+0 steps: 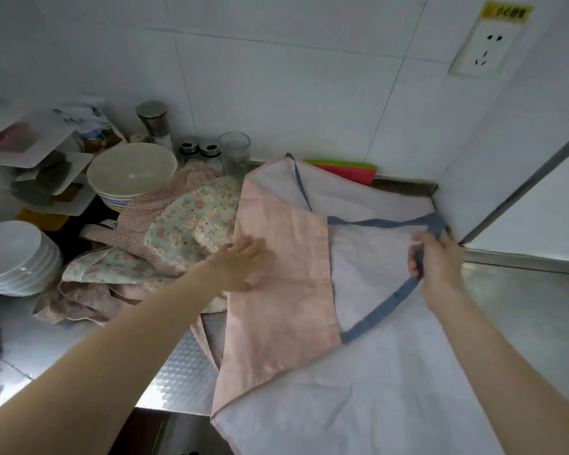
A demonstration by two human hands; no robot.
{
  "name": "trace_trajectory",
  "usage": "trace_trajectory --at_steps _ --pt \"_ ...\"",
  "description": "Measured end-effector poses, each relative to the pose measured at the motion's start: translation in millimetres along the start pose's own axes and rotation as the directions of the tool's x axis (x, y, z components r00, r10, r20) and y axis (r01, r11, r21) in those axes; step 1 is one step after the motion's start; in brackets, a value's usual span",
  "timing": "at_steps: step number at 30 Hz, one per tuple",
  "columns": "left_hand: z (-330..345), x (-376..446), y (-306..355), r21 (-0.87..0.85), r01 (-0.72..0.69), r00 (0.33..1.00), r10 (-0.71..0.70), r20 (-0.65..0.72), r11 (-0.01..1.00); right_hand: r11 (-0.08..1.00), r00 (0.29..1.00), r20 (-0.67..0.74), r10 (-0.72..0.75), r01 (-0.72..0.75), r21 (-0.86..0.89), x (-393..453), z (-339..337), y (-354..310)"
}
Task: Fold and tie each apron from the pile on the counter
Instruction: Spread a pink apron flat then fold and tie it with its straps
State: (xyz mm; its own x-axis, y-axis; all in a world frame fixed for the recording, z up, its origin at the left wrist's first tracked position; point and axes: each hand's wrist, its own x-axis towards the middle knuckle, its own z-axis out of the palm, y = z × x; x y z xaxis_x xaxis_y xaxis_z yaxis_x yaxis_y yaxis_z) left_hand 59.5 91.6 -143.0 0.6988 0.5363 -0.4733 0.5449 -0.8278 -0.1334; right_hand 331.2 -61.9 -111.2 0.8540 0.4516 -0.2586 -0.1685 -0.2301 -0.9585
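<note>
Pink apron (276, 274) spread flat on the steel bench (519, 310), right of centre, lower end hanging over the front edge. Left side folded inward: pink face up in a long strip, pale lining showing across the rest. Blue strap (380, 311) running in a loop over the lining, from the top edge near the back wall down to the fold line.

Left hand (242, 262): fingers straight, palm down, pressing on the pink folded strip near its left edge. Holding nothing.

Right hand (436, 257): fingers curled round the blue strap, gripping it at the right end of the loop, close to the corner by the white side panel (519, 165).

Pile of remaining aprons (165, 238) left of the pink one, touching it: floral and dotted fabric, crumpled, partly under the left forearm.

Behind the pile: stacked bowls (130, 174), two shakers (197, 151), clear glass (234, 152), metal-capped jar (155, 121). Stack of white plates (15, 257) at far left. Red and green cloths (349, 169) against the back wall, just behind the apron's top edge. Wall socket (483, 49) with yellow label at upper right; label text blurred, unreadable.
</note>
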Motion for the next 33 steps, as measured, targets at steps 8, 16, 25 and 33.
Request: trace_trajectory --at_steps 8,16,25,33 --pt "-5.4 17.1 -10.7 -0.144 0.049 0.998 -0.053 -0.026 0.988 0.301 0.980 0.135 -0.145 0.174 -0.938 20.0 3.2 43.3" --pt "-8.5 40.1 -23.2 -0.265 0.181 0.959 -0.230 -0.167 0.947 0.573 0.743 0.669 -0.004 0.550 -0.607 59.2 144.3 7.4" --pt "-1.0 43.9 -33.2 0.133 -0.010 0.998 0.018 -0.055 0.991 0.893 0.912 0.383 -0.145 0.287 -0.346 115.9 198.2 -61.5" --pt "-17.7 56.9 -31.2 0.102 0.009 0.998 -0.015 0.053 0.995 0.602 0.592 0.478 -0.649 0.784 -0.152 83.4 183.9 -166.8"
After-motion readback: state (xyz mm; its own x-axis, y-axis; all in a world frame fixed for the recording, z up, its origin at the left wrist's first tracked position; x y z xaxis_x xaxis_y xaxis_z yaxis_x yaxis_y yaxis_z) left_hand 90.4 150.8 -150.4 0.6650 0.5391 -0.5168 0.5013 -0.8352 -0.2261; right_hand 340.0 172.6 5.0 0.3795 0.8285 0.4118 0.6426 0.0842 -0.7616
